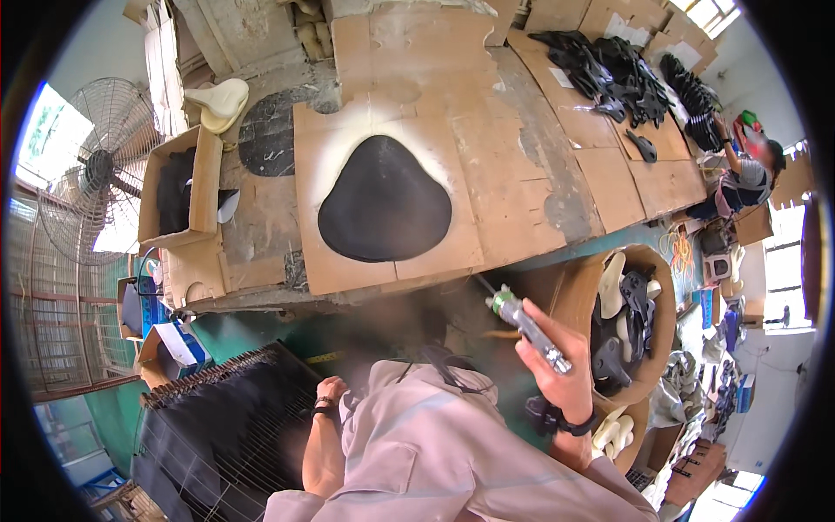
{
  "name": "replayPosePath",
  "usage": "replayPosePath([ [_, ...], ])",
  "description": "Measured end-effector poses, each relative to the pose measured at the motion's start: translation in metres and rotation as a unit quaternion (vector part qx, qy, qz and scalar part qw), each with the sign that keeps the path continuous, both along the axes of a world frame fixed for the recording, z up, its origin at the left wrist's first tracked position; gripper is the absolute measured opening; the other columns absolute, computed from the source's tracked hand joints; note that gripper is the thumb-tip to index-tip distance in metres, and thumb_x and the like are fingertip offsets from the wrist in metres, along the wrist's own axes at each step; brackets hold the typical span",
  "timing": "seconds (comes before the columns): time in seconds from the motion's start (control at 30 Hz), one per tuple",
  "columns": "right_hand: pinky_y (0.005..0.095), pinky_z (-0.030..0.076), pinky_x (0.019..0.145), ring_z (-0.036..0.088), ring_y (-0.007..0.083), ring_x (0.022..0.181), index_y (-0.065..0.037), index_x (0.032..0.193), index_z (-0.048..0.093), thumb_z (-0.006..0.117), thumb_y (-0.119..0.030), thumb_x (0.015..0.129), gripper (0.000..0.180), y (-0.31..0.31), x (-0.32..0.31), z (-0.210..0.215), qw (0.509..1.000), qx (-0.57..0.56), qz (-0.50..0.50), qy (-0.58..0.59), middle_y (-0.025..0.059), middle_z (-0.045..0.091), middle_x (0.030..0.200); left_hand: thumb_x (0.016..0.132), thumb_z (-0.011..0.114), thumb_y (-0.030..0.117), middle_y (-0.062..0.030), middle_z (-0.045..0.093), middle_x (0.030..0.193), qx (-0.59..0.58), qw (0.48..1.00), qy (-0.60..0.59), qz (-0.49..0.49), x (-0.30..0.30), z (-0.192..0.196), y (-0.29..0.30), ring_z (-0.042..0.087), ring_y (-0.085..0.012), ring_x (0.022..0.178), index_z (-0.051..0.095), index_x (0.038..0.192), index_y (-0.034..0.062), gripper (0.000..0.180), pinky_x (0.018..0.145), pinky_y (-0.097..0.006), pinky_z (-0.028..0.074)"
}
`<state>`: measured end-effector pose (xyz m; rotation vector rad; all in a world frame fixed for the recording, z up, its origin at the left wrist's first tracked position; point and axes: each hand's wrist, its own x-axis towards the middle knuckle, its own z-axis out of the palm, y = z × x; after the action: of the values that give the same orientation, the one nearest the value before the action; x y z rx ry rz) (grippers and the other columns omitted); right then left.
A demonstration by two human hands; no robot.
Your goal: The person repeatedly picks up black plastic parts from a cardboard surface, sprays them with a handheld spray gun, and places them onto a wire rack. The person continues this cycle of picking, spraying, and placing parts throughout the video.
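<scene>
My right hand (561, 365) is wrapped round a metal spray gun (532, 331) with a green ring, held off the front edge of the workbench. The nozzle faces the bench, and a faint mist hangs nearby. On a cardboard sheet (348, 271) lies a black, rounded-triangular sheet piece (384, 209), its surface partly glossy. Pale overspray surrounds its upper edges. My left hand (330, 389) hangs low beside my apron, fingers curled in, with nothing seen in it. Nearest to it is a wire rack (277, 355) draped with black sheets (209, 426).
An open carton (215, 187) of black pieces and cream saddle-shaped foams (222, 100) stand at the bench's left. A large fan (96, 165) is beyond. Right of me is a carton (570, 291) of saddle shapes. Another person (739, 178) stands at the far right by black parts (609, 74).
</scene>
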<state>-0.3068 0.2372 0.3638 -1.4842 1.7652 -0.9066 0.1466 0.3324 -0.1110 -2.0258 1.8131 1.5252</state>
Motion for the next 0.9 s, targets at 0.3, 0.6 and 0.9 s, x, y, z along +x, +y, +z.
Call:
replayPosePath([
  [0.3,0.0311,0.052,0.073,0.068,0.025,0.079,0.001,0.129,0.063,0.073,0.0,0.082,0.048,0.015,-0.004,0.003,1.0,0.008,-0.013,-0.017,0.0188,0.071,0.098,0.085,0.071,0.01,-0.0165,0.073,0.097,0.171,0.86,0.2,0.438,-0.008,-0.011,-0.002,0.073,-0.0246,0.084,0.067,0.116,-0.0053,0.034,0.074,-0.034,0.06],
  [0.6,0.0324,0.052,0.074,0.068,0.0287,0.079,0.0,0.131,0.062,0.071,0.002,0.082,0.05,0.009,-0.004,0.002,1.0,-0.007,0.023,0.01,0.0183,0.07,0.097,0.092,0.064,0.015,-0.0149,0.07,0.092,0.193,0.849,0.231,0.435,-0.01,-0.007,-0.026,0.069,-0.0233,0.072,0.062,0.122,-0.0002,0.034,0.059,-0.035,0.057],
  [0.9,0.0322,0.052,0.073,0.068,0.0282,0.078,0.002,0.13,0.062,0.072,0.002,0.08,0.05,0.02,-0.011,0.009,0.999,0.023,0.043,0.009,0.0184,0.07,0.095,0.088,0.061,0.013,-0.0082,0.064,0.08,-0.045,0.982,0.133,0.126,0.002,-0.033,-0.005,0.066,-0.0225,0.071,0.061,0.086,0.008,0.006,0.059,-0.035,0.054],
])
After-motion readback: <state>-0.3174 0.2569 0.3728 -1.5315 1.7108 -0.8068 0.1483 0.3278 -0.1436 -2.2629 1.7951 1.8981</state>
